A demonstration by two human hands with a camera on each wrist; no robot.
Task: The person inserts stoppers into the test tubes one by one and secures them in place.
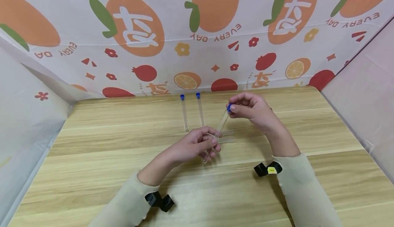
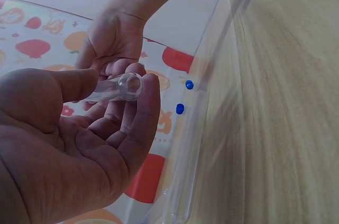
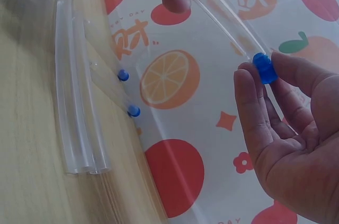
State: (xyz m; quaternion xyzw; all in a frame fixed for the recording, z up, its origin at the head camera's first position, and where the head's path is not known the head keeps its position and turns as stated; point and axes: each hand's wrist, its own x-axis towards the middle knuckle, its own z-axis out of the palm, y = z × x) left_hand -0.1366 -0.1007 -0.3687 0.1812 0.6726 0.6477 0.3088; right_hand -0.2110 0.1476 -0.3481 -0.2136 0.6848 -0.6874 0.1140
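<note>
Above the middle of the wooden table, both hands hold one clear test tube at a slant. My left hand grips its lower end, and the rounded bottom shows between the curled fingers. My right hand pinches the blue cap at the tube's top between thumb and fingertips. Two capped tubes lie side by side behind the hands. Two uncapped tubes lie on the wood just beyond the left hand.
A fruit-patterned backdrop closes the table's far side. Pale side walls close the left and right. Black camera mounts sit at both wrists. Bare wood lies to the left, right and front.
</note>
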